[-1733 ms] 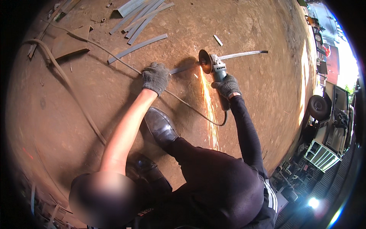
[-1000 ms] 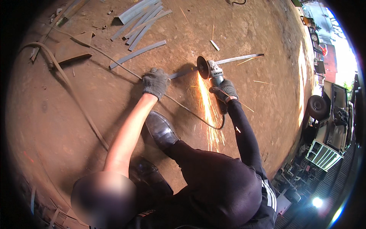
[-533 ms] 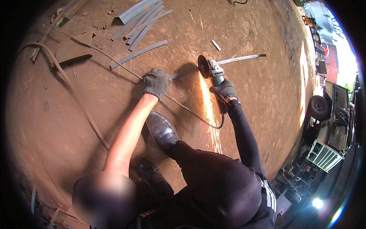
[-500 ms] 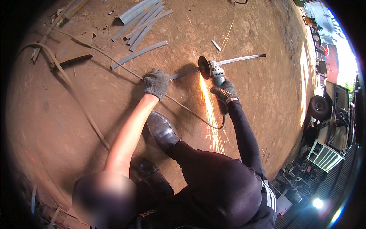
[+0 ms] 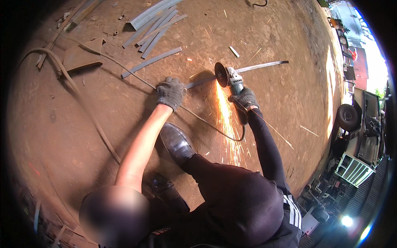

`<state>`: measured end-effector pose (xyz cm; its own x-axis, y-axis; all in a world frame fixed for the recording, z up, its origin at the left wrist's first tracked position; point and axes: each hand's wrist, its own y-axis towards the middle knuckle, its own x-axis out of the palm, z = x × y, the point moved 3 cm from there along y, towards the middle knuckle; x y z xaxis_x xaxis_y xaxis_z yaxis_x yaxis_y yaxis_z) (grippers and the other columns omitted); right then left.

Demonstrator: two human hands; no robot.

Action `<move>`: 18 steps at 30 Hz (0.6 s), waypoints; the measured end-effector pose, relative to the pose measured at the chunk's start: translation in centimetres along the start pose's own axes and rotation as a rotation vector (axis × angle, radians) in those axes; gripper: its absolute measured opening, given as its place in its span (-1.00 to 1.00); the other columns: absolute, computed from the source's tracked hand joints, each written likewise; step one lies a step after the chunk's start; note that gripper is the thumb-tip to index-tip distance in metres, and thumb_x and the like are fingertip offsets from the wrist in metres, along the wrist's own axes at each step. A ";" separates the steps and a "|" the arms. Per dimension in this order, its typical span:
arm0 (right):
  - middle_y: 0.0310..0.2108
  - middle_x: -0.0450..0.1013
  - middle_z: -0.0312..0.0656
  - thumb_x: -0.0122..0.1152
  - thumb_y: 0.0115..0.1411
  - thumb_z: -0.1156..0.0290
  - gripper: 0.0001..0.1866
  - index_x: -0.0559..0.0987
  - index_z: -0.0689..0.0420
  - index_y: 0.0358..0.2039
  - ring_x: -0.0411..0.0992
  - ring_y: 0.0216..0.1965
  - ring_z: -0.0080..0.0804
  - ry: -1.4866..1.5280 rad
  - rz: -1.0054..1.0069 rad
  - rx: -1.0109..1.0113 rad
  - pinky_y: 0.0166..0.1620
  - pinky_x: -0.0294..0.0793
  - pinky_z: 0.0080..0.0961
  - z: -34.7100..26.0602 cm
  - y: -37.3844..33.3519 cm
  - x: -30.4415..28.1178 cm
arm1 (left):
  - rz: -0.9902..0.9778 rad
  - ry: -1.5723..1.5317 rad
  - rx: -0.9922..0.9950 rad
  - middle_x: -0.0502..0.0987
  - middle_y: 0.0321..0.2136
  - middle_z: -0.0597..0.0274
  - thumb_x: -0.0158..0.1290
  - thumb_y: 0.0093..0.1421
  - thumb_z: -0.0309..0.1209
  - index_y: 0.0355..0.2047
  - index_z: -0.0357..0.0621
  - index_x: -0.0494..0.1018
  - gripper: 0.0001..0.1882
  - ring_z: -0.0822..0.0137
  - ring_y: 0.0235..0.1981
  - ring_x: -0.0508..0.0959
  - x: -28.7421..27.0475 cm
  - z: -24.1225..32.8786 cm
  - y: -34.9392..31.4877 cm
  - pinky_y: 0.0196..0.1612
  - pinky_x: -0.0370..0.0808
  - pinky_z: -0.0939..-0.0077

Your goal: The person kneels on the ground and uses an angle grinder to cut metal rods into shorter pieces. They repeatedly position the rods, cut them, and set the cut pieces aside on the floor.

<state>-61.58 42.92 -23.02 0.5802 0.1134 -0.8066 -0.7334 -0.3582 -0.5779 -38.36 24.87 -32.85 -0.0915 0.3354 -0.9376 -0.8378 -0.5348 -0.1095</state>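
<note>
In a dark grey knit glove, my left hand (image 5: 170, 91) is closed on the near-left end of a flat metal strip (image 5: 262, 66) low over the ground. My right hand (image 5: 245, 99), gloved too, is wrapped round the body of an angle grinder (image 5: 235, 79). The grinder's dark disc (image 5: 221, 75) meets the strip between my two hands. A bright orange stream of sparks (image 5: 226, 118) sprays from that contact toward me, passing left of my right forearm. The grinder's cord (image 5: 202, 118) loops from its rear end and runs left past my left hand.
Several loose metal strips (image 5: 159, 33) and a wider metal channel (image 5: 149, 14) lie at the far left. Another strip (image 5: 151, 62) lies nearer. A bent metal plate (image 5: 84, 56) and a thick hose (image 5: 89, 109) are on the left. My black shoe (image 5: 177, 142) stands close below the strip.
The spark stream has grown denser and wider, with stray sparks now flying to the right. Both hands, the grinder and the strip keep nearly the same places.
</note>
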 end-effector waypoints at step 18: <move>-0.32 0.56 -0.07 0.42 0.04 0.37 -0.62 0.53 0.28 -0.18 0.62 -0.34 -0.20 1.413 -0.441 -0.195 -0.24 0.69 -0.25 -3.2 -5.9 1.0 | -0.244 -1.048 0.107 0.61 -0.30 0.03 0.28 0.05 -0.27 -0.19 -0.25 0.61 -0.63 0.10 -0.25 0.61 -5.4 4.8 -8.4 -0.12 0.54 0.24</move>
<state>-55.54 42.23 -20.02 0.6755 -0.6844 0.2744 -0.4204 -0.6632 -0.6192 -33.39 31.28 -25.27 -0.2880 0.9474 -0.1396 -0.9339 -0.3101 -0.1778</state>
